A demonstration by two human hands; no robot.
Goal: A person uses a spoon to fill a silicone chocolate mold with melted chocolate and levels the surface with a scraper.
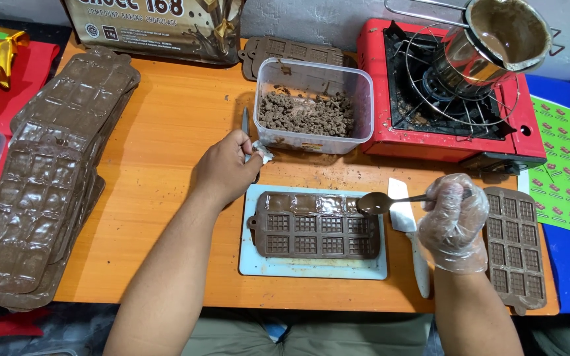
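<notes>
So here's where it stands: the right hand (454, 221), in a thin clear glove, has its fingers clamped around the handle of a spoon (379, 203) loaded with melted chocolate, bowl of it hanging right over the upper right corner of the mold (316, 225). The mold sits lower centre on a pale blue board (311, 267). Looks to me like the top row of cavities is already filled and glossy, while the two lower rows show bare grid, so I'd say roughly a third done and plenty left to spoon in.

The left hand (225, 166) is bare, above the board's upper left corner, fingers pinched together on a small crumpled white bit (262, 153), can't tell what it is. A knife blade pokes up just past it.

Room-wise it's tight on the right: a scraper (409, 231) lies just beside the board's right edge, and an empty mold (514, 247) sits near the table's right edge, past the wrist. Straight up from the board is a tub (315, 105) of chocolate chunks, with the red stove (450, 99) and pot (493, 39) at upper right. The open patch is the bare orange table (166, 171) left of the board, before the stack of filled molds (47, 191) on the far left. The board's front edge is close to the table's near edge.
</notes>
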